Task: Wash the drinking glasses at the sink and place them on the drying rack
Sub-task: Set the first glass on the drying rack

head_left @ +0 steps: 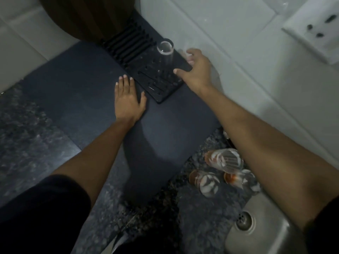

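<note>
Right hand [197, 70] grips a glass [189, 56] at the drying rack [165, 92] edge, upper centre; left hand [128, 99] lies flat, empty, steadying on the surface [82, 85]; unwashed glasses [225, 160] wait lower right

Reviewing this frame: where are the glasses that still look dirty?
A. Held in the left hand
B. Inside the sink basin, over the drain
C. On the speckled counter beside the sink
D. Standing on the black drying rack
C. Three smeared glasses with brownish residue stand on the speckled counter next to the steel sink, while only one clear glass stands on the drying rack and the left hand lies flat and empty.
</note>
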Action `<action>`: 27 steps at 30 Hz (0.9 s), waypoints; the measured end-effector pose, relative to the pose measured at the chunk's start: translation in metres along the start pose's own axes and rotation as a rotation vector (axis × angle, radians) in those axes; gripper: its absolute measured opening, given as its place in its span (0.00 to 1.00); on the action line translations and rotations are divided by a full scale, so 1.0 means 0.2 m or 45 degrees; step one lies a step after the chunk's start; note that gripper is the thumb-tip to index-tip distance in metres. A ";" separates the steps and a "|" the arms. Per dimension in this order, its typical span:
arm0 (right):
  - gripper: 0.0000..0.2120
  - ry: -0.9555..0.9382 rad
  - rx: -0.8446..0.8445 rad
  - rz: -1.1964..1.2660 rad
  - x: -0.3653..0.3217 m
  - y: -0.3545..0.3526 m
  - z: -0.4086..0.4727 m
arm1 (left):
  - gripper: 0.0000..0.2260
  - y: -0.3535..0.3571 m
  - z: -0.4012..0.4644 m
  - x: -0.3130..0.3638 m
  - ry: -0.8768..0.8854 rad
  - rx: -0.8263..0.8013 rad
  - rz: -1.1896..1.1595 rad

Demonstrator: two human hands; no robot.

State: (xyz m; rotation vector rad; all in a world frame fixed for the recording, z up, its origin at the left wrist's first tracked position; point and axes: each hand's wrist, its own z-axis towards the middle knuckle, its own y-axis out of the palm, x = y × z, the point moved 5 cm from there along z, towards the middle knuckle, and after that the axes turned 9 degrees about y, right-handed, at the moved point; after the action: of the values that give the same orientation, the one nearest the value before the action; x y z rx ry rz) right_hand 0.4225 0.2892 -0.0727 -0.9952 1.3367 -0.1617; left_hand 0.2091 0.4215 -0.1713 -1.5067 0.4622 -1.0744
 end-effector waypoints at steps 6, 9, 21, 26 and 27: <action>0.20 0.040 -0.031 -0.032 0.19 -0.45 -0.52 | 0.28 0.00 -0.19 0.19 -0.019 -0.152 -0.129; 0.18 0.033 0.029 -0.056 0.27 -0.67 -0.85 | 0.28 0.03 -0.47 0.38 0.134 -0.225 -0.174; 0.25 -0.077 0.141 -0.204 0.41 -0.64 -1.74 | 0.29 0.14 -1.33 0.80 0.423 -0.385 -0.084; 0.37 0.119 0.081 -0.291 0.49 -0.51 -1.84 | 0.32 0.16 -1.45 0.82 0.476 -0.447 -0.001; 0.39 0.150 0.064 -0.290 0.49 -0.48 -1.85 | 0.32 0.16 -1.45 0.82 0.476 -0.445 0.009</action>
State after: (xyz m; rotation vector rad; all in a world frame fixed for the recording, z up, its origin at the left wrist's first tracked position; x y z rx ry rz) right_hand 0.1743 -0.0163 -0.0453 -1.1076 1.3161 -0.4304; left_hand 0.0614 0.1205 -0.1675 -1.6033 0.9550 -1.3261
